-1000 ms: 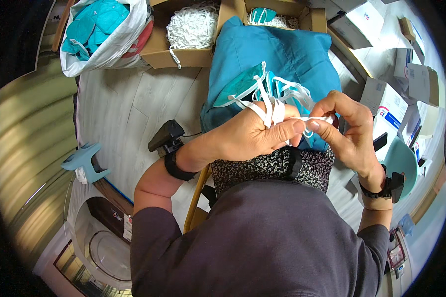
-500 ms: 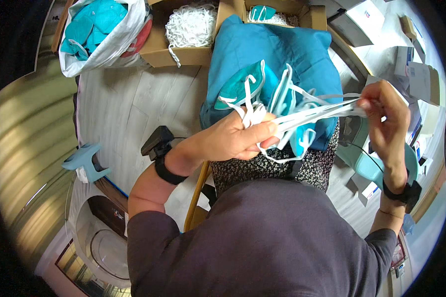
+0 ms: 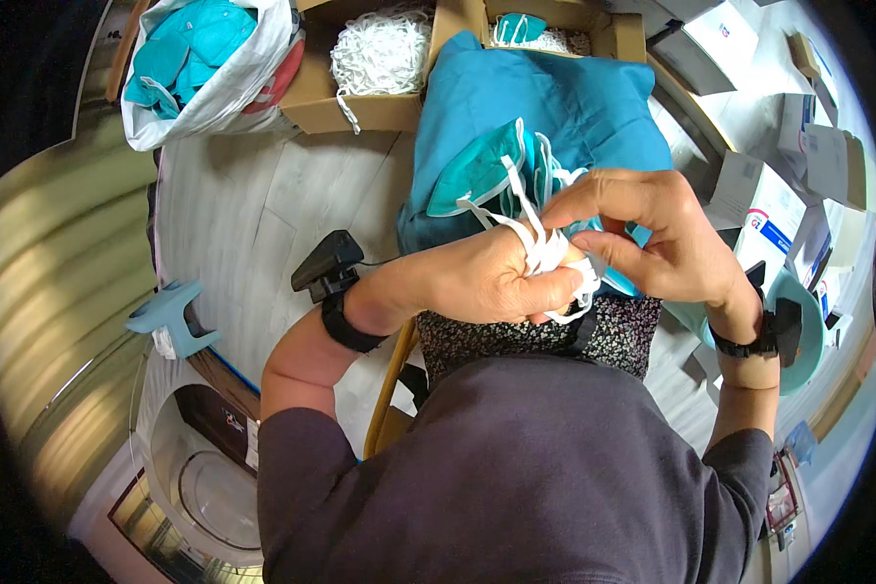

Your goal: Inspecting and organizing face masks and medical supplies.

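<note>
Cloth of blue-green colour [image 3: 555,97] is lying in front of the person, and beyond its left side a white sack [image 3: 263,73] is holding many teal pieces [image 3: 219,34]. Just beside the sack, a cardboard box [image 3: 389,114] is containing a heap of white cords [image 3: 380,54]. The right hand [image 3: 657,234] is bending its thumb and forefinger toward the left hand [image 3: 492,277]; whether these fingertips are pinching something, I cannot really tell, because they are overlapping the bundle. The left hand is clenching around white straps [image 3: 545,253], with loops sticking out above and below. Teal masks [image 3: 477,175] are showing just beyond this fist, against the cloth.
</note>
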`<state>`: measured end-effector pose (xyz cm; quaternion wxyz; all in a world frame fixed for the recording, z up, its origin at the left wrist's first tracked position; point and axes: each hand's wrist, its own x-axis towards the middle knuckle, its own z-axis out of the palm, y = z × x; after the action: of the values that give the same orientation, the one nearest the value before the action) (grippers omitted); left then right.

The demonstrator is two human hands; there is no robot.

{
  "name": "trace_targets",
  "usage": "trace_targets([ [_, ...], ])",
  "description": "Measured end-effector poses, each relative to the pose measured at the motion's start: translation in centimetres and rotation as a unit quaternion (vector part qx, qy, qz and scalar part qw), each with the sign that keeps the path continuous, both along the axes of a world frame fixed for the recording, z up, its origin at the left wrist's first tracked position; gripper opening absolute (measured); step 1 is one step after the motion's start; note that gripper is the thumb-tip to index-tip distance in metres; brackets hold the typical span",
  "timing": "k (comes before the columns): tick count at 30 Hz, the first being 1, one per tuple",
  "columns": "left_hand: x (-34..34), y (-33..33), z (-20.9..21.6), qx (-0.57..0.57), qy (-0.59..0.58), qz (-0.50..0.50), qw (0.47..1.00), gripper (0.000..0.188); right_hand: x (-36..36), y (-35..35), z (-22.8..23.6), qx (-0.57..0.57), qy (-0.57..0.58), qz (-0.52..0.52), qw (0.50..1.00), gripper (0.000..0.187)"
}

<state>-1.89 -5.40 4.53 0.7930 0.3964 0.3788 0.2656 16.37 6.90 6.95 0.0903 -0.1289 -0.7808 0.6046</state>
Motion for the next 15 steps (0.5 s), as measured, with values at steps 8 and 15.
trace_targets([
  [8, 0.2, 0.1, 0.2, -0.03, -0.016, -0.002, 0.999, 0.027, 0.6, -0.4, -0.3, -0.058, -0.064, -0.001, 0.996, 0.012],
  [15, -0.2, -0.3, 0.1, -0.075, -0.063, -0.01, 0.995, 0.027, 2.0, 0.3, 0.5, 0.237, 0.022, 0.017, 0.971, 0.009],
])
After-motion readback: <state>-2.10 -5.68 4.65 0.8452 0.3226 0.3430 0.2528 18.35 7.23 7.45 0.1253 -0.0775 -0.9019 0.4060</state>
